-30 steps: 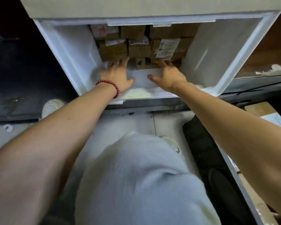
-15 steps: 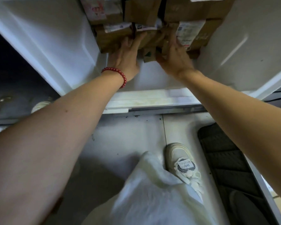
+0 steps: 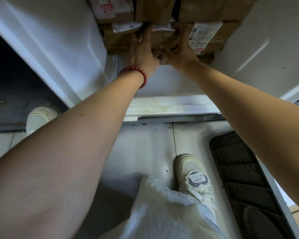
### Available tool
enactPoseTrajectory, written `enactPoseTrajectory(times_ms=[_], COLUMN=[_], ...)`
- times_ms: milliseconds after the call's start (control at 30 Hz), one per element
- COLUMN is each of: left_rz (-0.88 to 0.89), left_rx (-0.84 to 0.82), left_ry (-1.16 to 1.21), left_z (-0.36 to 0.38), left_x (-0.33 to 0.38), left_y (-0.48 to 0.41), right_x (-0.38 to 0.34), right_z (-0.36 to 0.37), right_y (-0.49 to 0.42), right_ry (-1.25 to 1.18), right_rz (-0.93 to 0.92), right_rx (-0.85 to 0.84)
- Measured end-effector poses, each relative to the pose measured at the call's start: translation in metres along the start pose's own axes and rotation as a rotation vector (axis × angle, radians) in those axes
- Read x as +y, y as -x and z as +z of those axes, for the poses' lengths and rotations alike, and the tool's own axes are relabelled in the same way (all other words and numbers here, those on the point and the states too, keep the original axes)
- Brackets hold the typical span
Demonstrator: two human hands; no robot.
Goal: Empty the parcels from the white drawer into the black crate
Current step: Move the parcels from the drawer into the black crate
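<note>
The white drawer stands pulled out in front of me, with several brown cardboard parcels stacked at its far end. My left hand, with a red bead bracelet on the wrist, grips the left side of a small brown parcel in the middle of the stack. On that parcel's right side, my right hand curls its fingers round the edge. A labelled parcel lies to the right and another parcel to the left. The black crate shows at the lower right on the floor.
The drawer's front rim runs across the middle of the view. My feet in white shoes stand on the pale tiled floor below it. A dark surface lies to the left of the drawer.
Both hands have reached deeper into the drawer and closed round the middle parcel. The view has come nearer to the stack.
</note>
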State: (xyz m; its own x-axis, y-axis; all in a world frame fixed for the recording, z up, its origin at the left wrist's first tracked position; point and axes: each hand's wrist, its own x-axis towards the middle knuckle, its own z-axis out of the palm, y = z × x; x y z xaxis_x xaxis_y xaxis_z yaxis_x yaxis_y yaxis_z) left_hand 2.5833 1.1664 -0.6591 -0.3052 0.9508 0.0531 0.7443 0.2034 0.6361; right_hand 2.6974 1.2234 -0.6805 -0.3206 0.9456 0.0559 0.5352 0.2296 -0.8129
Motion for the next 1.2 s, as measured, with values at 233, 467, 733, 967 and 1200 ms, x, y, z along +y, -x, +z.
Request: enactPoseTrajectory(times_ms=[233,467,733,967,1200], left_rz=[0.102,0.162,0.110,0.039,-0.007], left_rx=[0.020,0.021,-0.034,-0.120,-0.236], left_ry=[0.011,-0.054,-0.006,0.106,0.081], left_z=[0.005,-0.002,-0.012,-0.021,-0.039], left_x=[-0.008,-0.014,-0.012,0.002,0.012], left_y=[-0.003,-0.007,-0.008,-0.001,0.024], right_x=[-0.011,-0.014,-0.016,-0.027,-0.022], right_z=[0.009,0.017,0.009,-0.009,-0.041], right_y=[-0.008,-0.015,0.003,0.050,0.133], right_ry=[-0.050,-0.274,-0.587,-0.738,-0.861], right_rz=[0.064,0.157,0.233,0.326,0.406], right_rx=[0.151,0.215,0.206,0.145,0.161])
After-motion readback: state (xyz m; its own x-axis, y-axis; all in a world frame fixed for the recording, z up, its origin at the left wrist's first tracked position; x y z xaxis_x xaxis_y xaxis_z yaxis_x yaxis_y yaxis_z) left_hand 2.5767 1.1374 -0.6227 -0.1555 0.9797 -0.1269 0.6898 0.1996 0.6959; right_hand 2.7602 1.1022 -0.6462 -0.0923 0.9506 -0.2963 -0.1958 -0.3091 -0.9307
